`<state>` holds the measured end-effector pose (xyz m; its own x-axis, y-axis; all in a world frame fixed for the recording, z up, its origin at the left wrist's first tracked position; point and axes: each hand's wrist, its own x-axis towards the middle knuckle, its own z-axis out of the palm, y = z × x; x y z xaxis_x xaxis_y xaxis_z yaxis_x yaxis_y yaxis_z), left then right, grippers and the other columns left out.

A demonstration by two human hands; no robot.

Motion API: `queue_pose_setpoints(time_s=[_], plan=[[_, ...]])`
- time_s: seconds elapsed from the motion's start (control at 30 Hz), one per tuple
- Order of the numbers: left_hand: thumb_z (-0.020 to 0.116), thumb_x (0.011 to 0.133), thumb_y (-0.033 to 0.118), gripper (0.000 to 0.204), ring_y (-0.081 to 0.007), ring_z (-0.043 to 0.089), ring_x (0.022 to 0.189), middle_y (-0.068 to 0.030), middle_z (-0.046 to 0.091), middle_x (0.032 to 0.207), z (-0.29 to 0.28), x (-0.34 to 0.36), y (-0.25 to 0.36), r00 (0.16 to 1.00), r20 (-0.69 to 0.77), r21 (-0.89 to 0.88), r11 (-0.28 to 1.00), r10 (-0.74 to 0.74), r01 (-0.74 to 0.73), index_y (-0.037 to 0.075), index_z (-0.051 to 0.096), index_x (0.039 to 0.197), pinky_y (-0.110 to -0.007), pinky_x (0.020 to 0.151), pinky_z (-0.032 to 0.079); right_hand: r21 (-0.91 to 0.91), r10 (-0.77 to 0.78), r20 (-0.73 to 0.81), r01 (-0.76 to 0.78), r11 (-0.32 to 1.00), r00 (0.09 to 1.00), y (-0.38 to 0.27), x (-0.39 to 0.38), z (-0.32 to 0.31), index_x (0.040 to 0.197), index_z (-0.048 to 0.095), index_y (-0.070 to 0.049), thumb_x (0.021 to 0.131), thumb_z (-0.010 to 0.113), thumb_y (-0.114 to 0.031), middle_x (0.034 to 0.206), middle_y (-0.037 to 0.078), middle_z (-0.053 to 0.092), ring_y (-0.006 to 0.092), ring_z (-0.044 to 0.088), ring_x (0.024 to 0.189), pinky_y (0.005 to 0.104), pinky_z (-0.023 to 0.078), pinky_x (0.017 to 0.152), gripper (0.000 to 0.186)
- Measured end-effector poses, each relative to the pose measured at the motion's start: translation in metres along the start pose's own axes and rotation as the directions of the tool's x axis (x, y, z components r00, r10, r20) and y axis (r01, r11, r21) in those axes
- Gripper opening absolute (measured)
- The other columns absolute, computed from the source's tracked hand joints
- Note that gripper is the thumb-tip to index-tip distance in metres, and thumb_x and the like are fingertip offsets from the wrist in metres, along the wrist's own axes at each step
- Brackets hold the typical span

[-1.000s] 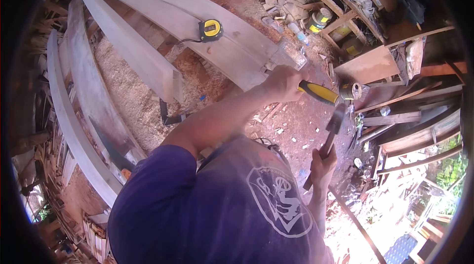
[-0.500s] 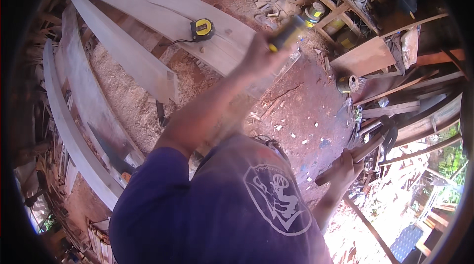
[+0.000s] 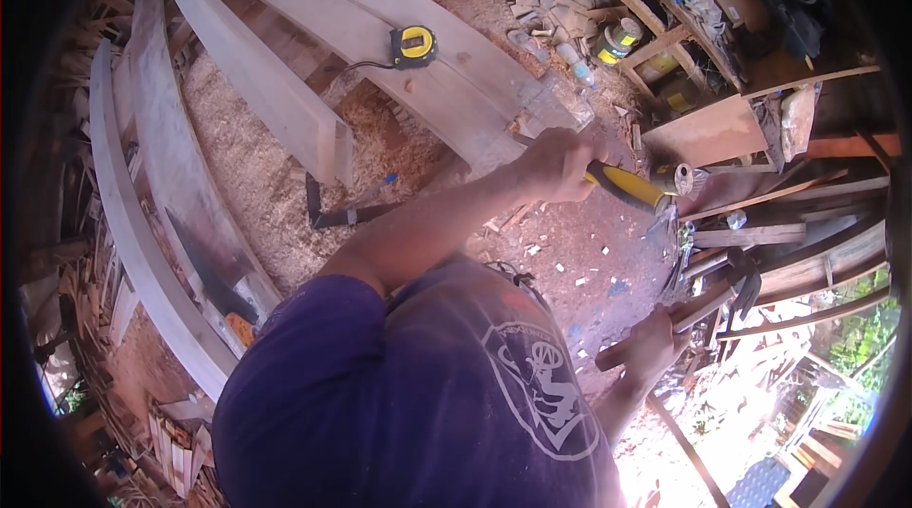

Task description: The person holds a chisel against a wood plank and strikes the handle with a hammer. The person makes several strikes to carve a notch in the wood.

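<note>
My left hand (image 3: 562,166) is closed around a chisel with a yellow and black handle (image 3: 632,187), which points to the right. Its blade is mostly hidden by my fingers, close to the end of a wide pale board (image 3: 475,95). At the lower right my right hand (image 3: 654,342) grips the wooden handle of a claw hammer (image 3: 703,306). The dark hammer head points away to the upper right, apart from the chisel. A yellow and black tape measure (image 3: 414,47) lies on the wide board, left of my left hand.
Long curved planks (image 3: 157,213) stretch along the left, with wood shavings (image 3: 237,137) between them. A handsaw (image 3: 204,270) rests there. A dark angled bar (image 3: 328,213) lies near my left forearm. Cans, a plastic bottle (image 3: 575,63) and a wooden frame (image 3: 655,42) stand at the far right.
My left hand has moved right and down with the chisel, whose handle swung from pointing up-right to pointing right and slightly down. The right hand with the hammer shifted slightly left and down.
</note>
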<state>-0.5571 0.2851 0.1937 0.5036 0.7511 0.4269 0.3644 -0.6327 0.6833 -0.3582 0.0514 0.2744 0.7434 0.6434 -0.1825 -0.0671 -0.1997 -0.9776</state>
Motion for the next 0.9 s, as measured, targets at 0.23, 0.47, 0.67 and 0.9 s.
queue_pose_setpoints(time_s=[0.23, 0.47, 0.67, 0.9], plan=[[0.074, 0.066, 0.015, 0.021, -0.0345, 0.065, 0.065, -0.0114, 0.062, 0.065, -0.006, 0.002, 0.002, 0.992, 0.118, -0.001, 0.999, -0.035, 0.035, 0.012, 0.066, 0.085, -0.047, 0.065, 0.05, -0.193, -0.255, -0.077, 0.237, 0.952, 0.964, -0.031, 0.007, -0.015, 0.095, 0.052, -0.004, 0.088, 0.057, -0.002, 0.058, 0.0, 0.046, 0.0075, 0.043, 0.045, 0.024, 0.034, 0.041, 0.009], [0.074, 0.065, 0.015, 0.024, -0.0355, 0.066, 0.068, -0.0114, 0.062, 0.066, -0.007, 0.001, 0.004, 0.991, 0.135, 0.028, 0.999, -0.018, 0.014, 0.012, 0.067, 0.087, -0.048, 0.068, 0.05, -0.225, -0.741, -0.095, 0.711, 0.667, 0.665, 0.01, 0.003, 0.018, 0.102, 0.058, -0.002, 0.086, 0.059, -0.008, 0.063, 0.003, 0.055, 0.0091, 0.047, 0.049, 0.0274, 0.041, 0.043, 0.017], [0.07, 0.069, 0.015, 0.012, -0.0355, 0.068, 0.066, -0.0136, 0.064, 0.063, -0.005, -0.005, -0.011, 0.983, 0.179, 0.06, 0.997, 0.036, -0.048, 0.009, 0.065, 0.078, -0.048, 0.064, 0.054, -0.408, -0.332, 0.129, 0.355, 0.841, 0.935, 0.015, 0.007, 0.004, 0.079, 0.055, -0.014, 0.087, 0.059, -0.005, 0.06, -0.002, 0.048, 0.0031, 0.036, 0.044, 0.0217, 0.035, 0.039, 0.013], [0.071, 0.07, 0.016, 0.012, -0.0358, 0.067, 0.062, -0.0134, 0.063, 0.061, -0.002, 0.001, -0.007, 0.99, 0.143, 0.047, 0.999, 0.003, -0.01, 0.01, 0.065, 0.078, -0.047, 0.062, 0.054, -0.119, -0.673, -0.236, 0.667, 0.736, 0.701, -0.004, 0.005, -0.002, 0.094, 0.059, 0.0, 0.088, 0.058, -0.013, 0.064, 0.002, 0.055, 0.0085, 0.048, 0.051, 0.0245, 0.04, 0.047, 0.014]])
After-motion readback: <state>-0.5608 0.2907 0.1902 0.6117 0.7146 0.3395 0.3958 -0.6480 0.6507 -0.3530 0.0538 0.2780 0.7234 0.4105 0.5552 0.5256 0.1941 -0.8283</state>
